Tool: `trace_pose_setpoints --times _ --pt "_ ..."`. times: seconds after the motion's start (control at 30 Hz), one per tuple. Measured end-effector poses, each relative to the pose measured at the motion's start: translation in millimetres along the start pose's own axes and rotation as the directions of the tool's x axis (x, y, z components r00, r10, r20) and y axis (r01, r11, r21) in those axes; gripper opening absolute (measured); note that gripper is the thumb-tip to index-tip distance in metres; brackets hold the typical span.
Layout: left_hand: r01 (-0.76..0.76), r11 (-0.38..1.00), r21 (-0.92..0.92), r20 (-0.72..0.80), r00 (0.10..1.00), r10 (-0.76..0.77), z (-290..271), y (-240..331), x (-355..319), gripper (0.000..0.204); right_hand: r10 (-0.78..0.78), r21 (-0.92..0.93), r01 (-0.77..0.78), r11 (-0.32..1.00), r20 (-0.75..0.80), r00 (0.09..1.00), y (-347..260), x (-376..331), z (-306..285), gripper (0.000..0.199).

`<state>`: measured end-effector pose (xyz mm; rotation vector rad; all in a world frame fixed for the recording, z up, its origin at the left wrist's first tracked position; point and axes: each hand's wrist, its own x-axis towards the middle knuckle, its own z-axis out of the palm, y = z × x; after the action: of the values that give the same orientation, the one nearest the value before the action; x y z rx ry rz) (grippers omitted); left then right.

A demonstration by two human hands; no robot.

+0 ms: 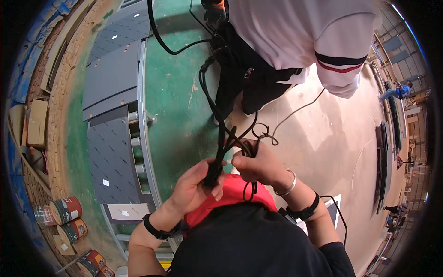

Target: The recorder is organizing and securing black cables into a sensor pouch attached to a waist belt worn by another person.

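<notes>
In front of my waist, my left hand is closed round a thick bundle of black cable. My right hand grips loops of the same cable, its thumb pressed over them. From my hands the cable runs up and away to the co-worker standing ahead. A thinner dark cord curls off near my right hand and reaches toward the co-worker's sleeve. One small loop hangs below my right hand, over the red cloth at my waist.
A co-worker in a white shirt stands close ahead; their gloved hand is at the top. On the left is a roller conveyor bearing grey panels. Several paint-type cans stand at lower left. Dark panels lie at right.
</notes>
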<state>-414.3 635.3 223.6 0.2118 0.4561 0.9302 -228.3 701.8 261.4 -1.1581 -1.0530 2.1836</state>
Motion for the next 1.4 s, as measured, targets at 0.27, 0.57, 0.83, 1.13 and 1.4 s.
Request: trace_pose_setpoints --times 0.27,0.57,0.83,1.13,1.4 --pt "0.076 0.989 0.126 0.112 0.99 -0.09 -1 3 3 0.046 -0.034 -0.158 0.013 0.987 -0.13 0.991 -10 15 10 0.027" --pt "-0.006 0.995 0.099 0.106 0.994 -0.005 1 10 5 0.052 0.015 -0.173 -0.025 0.985 -0.062 0.998 -24 4 0 0.028" --pt "-0.063 0.997 0.039 0.119 0.991 0.058 6 8 8 0.062 0.082 -0.306 -0.071 0.949 0.024 0.996 -23 -7 -6 0.043" --pt "-0.019 0.999 0.051 0.261 0.965 0.004 4 12 10 0.061 -0.023 -0.213 0.049 0.976 0.124 0.992 -7 -1 -10 0.024" --pt "0.066 0.989 -0.132 0.231 0.972 -0.034 4 10 11 0.059 -0.035 -0.191 0.05 0.98 0.082 0.996 -5 -1 -1 0.019"
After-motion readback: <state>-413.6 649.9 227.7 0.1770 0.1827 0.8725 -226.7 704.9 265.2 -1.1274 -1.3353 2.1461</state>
